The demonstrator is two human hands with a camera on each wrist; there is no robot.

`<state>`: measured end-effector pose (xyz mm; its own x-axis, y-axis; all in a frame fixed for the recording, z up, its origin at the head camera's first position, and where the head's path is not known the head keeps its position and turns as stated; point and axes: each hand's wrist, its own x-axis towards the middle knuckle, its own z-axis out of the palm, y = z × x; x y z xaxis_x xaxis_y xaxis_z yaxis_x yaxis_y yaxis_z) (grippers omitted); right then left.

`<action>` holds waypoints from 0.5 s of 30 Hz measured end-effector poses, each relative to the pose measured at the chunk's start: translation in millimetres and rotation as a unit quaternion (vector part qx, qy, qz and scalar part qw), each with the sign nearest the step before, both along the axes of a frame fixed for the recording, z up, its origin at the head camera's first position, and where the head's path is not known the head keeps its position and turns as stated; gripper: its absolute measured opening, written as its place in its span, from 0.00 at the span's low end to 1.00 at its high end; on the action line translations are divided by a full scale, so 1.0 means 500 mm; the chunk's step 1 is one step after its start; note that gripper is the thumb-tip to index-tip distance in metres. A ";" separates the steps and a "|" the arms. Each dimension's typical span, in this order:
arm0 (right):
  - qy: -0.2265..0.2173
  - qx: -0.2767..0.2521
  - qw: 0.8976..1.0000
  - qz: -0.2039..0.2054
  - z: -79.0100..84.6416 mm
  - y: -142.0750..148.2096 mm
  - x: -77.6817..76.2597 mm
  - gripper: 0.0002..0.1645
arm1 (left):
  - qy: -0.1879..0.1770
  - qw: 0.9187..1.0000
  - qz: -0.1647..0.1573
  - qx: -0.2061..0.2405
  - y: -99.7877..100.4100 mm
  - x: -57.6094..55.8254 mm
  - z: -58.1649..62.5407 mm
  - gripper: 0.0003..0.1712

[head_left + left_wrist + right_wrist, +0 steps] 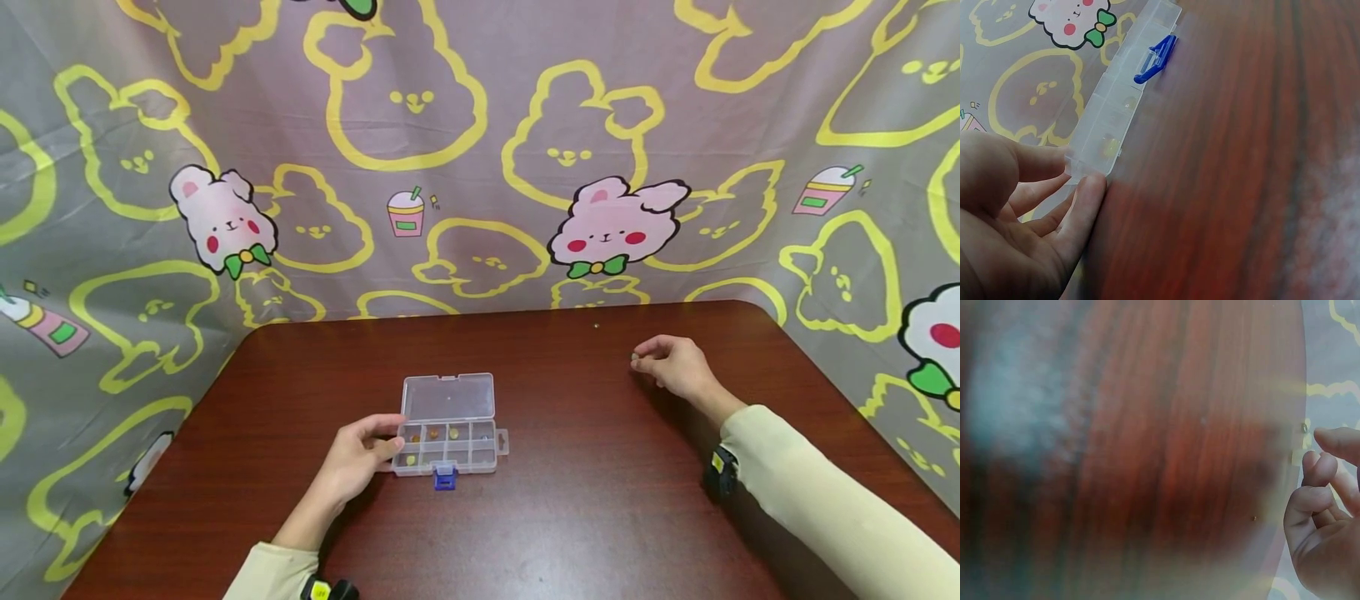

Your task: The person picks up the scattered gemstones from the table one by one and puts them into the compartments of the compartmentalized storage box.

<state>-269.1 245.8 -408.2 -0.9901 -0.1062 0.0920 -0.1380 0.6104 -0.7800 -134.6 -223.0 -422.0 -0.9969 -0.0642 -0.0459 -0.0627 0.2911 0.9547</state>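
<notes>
A clear plastic compartment box (459, 457) lies on the table with its lid (448, 398) tipped back. My left hand (354, 461) grips its left end, thumb on the near side in the head view. Small brown and yellowish pieces (453, 433) sit in several compartments; their kind is too small to tell. A blue latch (1159, 59) hangs at the box's front edge. Farther right, my right hand (675, 367) pinches a small pale piece (634, 357) between thumb and fingertips, above the table. The right wrist view shows that hand (1329, 512) at the frame's edge.
Another tiny piece (596, 325) lies on the dark wooden table (570, 500) near its far edge. A patterned curtain (480, 167) hangs behind the table and along its sides. On the box's right end sticks out a hanging tab (503, 442).
</notes>
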 end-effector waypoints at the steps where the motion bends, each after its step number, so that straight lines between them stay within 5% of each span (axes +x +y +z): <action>1: -0.003 0.002 1.000 0.000 0.000 0.000 -0.002 0.16 | -0.001 1.000 0.000 0.001 0.000 0.000 0.000 0.17; 15: -0.033 0.029 0.999 -0.006 0.001 0.004 -0.019 0.19 | 0.002 1.000 -0.001 0.003 0.000 -0.002 -0.002 0.17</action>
